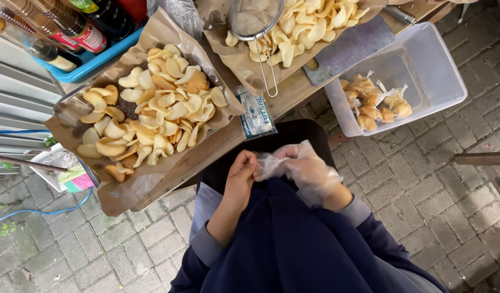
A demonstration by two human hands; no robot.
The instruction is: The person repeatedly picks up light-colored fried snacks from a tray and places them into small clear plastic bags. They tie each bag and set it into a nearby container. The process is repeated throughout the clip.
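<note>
The thin clear plastic glove (271, 163), low at centre over the dark lap, is pinched at its loose edge by the bare left hand (240, 179) while the right hand (311, 172) sits half-curled inside it, with brown-paper-lined fried crackers (149, 108) at ten o'clock and open brick paving (423, 179) at three.

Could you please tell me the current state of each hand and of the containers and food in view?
left hand: bare, pinching the edge of the plastic glove
right hand: inside the thin clear plastic glove, partly pulled on
crackers: piled loose on brown paper
wire skimmer: resting on the far cracker pile
clear plastic tub: open, holding a few bagged snacks
bottles: lying in a blue tray
</note>
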